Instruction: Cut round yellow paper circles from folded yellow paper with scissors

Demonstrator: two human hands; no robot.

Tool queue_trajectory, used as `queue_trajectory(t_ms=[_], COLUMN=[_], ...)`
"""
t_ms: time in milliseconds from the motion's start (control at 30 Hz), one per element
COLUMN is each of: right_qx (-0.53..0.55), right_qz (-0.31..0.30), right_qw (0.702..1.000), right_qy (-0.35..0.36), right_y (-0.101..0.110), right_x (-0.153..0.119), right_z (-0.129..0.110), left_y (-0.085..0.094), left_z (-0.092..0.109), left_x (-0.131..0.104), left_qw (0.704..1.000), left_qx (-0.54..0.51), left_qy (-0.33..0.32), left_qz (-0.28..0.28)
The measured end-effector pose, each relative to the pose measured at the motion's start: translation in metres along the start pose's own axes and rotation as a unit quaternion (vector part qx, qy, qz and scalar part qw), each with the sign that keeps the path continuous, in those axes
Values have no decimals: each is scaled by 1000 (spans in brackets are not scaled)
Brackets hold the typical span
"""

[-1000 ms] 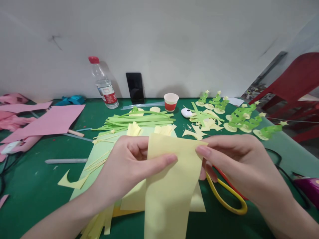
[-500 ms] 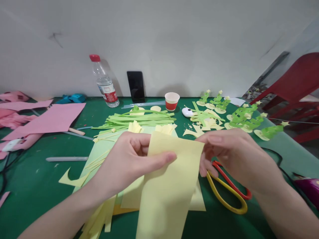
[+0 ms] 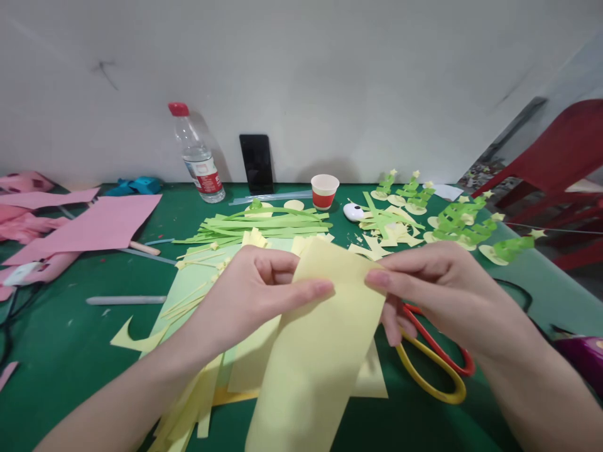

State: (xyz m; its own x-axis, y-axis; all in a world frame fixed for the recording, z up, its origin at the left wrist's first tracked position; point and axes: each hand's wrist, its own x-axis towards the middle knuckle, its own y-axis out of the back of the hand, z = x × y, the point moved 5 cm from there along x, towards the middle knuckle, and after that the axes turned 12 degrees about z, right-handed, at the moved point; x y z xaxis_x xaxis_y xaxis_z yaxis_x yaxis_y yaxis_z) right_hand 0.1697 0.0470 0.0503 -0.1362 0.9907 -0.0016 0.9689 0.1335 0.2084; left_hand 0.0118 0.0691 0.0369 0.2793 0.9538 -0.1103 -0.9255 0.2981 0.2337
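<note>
A long pale yellow paper sheet hangs in front of me, held at its top edge by both hands. My left hand pinches its upper left corner between thumb and fingers. My right hand pinches the upper right corner. The sheet tilts so its lower end swings left. Under it lie more yellow and light green sheets on the green table. Scissors with red and yellow handles lie just below my right hand.
Green paper strips are piled behind my hands. Small green paper trees stand at the right. A water bottle, a black phone and a red paper cup stand by the wall. Pink paper lies left. A red chair is right.
The yellow sheet's top edge has risen slightly and turned, with its lower end swinging to the left. Both hands kept their pinch on its top corners.
</note>
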Motion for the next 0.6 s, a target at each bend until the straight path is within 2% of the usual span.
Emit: queue_trajectory(t_ms=[100,200,333,467,600], right_qx=[28,29,58,90,103], right_qz=[15,-6,-18,29,65], right_qw=[999,999,997,995,993], right_qy=[-7,-17,-37,-17,-7], right_y=[8,10,9,14,17], right_x=[1,1,3,7,8], right_z=[0,0,3,4,1], left_y=[4,6,8,6,4], left_z=[7,10,3,-7,-5], left_x=[1,3,11,15,9], left_qw=[998,997,998,999,996], left_qx=[22,28,14,-43,-83], left_qy=[-54,-70,-43,-5,26], left_qz=[16,22,37,28,4])
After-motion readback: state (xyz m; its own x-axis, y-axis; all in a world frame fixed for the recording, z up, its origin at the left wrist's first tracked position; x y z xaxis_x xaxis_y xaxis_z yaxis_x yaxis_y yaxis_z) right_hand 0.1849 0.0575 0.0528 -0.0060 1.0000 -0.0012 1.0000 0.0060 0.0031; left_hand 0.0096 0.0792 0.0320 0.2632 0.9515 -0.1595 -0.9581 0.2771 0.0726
